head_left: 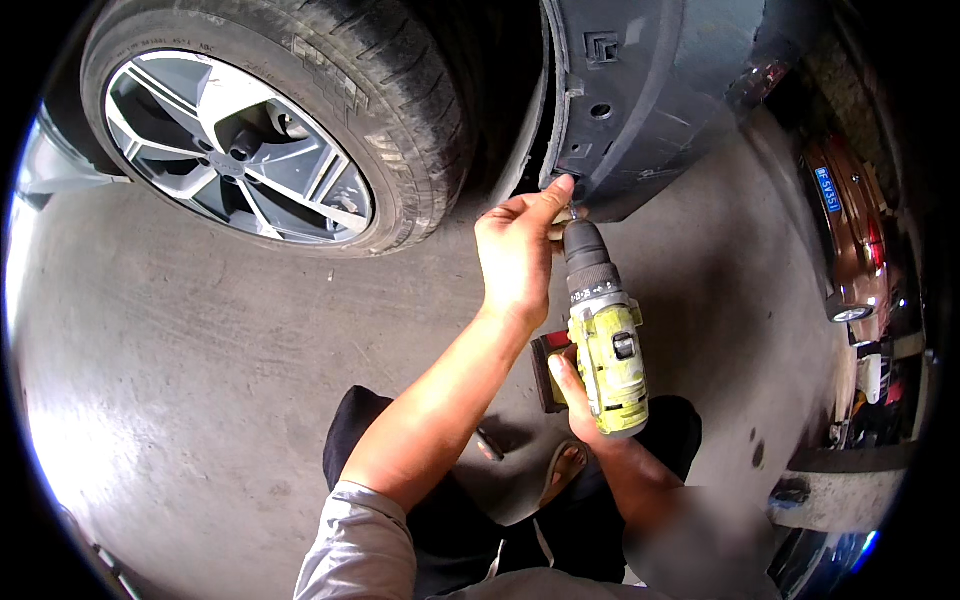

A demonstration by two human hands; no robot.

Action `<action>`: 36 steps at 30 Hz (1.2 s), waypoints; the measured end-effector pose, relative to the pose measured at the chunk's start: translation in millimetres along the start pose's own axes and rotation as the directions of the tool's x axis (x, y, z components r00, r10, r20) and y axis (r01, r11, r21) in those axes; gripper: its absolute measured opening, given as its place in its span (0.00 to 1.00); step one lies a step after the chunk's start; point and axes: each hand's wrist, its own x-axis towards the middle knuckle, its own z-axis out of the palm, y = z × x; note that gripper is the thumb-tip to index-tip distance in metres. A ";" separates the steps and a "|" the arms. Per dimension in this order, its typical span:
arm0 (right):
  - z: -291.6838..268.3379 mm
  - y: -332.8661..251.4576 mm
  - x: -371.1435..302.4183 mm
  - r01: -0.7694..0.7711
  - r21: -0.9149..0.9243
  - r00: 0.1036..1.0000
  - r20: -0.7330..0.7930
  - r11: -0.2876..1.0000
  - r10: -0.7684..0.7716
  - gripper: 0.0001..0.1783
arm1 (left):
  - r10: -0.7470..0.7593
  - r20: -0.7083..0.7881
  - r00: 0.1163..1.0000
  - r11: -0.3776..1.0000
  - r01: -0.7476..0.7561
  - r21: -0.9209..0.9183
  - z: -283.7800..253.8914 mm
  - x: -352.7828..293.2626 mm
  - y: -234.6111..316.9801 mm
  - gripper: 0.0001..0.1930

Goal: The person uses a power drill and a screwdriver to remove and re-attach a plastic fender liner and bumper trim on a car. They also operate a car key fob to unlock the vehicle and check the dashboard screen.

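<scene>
My right hand (pixel 578 400) grips a yellow-green cordless drill (pixel 612 365) by its handle. The drill's dark chuck (pixel 586 245) points away from me, up to the lower corner of a dark bumper (pixel 640 120). A thin bit (pixel 574 211) shows at the chuck's tip. Close around that tip, my left hand (pixel 515 250) is closed, its thumb against the bumper's lower edge. Whatever lies between those fingers is too small and hidden to make out. A red and dark battery (pixel 549 372) sits at the drill's base, partly behind the drill body.
A car wheel (pixel 228 160) with a worn tyre stands left of the bumper. On the grey concrete floor (pixel 250 340), a small dark tool (pixel 488 445) lies between my feet, near a sandalled foot (pixel 562 470). A brown car (pixel 850 235) is at the far right.
</scene>
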 end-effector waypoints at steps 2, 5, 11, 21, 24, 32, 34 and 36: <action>-0.2 6.2 -0.8 0.076 -0.148 0.997 -0.021 0.986 -0.080 0.16 | -0.122 0.013 0.992 0.983 0.122 -0.138 9.8 -5.1 8.2 0.15; -8.1 1.5 9.7 0.130 -0.057 0.990 -0.040 0.990 -0.132 0.17 | -0.188 0.017 0.982 0.950 0.186 -0.252 14.5 -7.4 5.1 0.14; -10.2 66.4 -33.4 0.222 -0.482 0.974 0.078 0.848 -0.211 0.19 | -0.089 0.059 0.994 0.965 0.101 -0.243 19.0 -15.7 -14.7 0.09; -19.3 75.2 -47.2 0.064 -0.106 0.967 0.251 0.992 -0.035 0.16 | 0.063 -0.413 0.909 0.997 -0.072 -0.005 -109.8 36.0 -69.6 0.07; -28.0 80.8 -47.8 -0.145 0.074 0.936 0.334 0.987 0.112 0.12 | 0.108 -0.375 0.921 0.978 -0.031 0.205 -100.6 46.5 -70.7 0.08; -57.7 43.6 -17.3 -0.589 0.168 0.766 0.430 0.791 0.478 0.11 | -0.284 -0.167 0.944 0.955 0.262 -0.140 -108.1 54.3 -89.4 0.11; -62.2 28.1 -9.3 -0.618 0.178 0.749 0.428 0.766 0.505 0.11 | -0.282 -0.198 0.939 0.953 0.251 -0.168 -105.4 55.5 -89.0 0.12; -69.0 8.2 -1.6 -0.615 0.175 0.744 0.451 0.769 0.493 0.11 | -0.302 -0.219 0.928 0.946 0.264 -0.186 -104.3 53.8 -85.8 0.13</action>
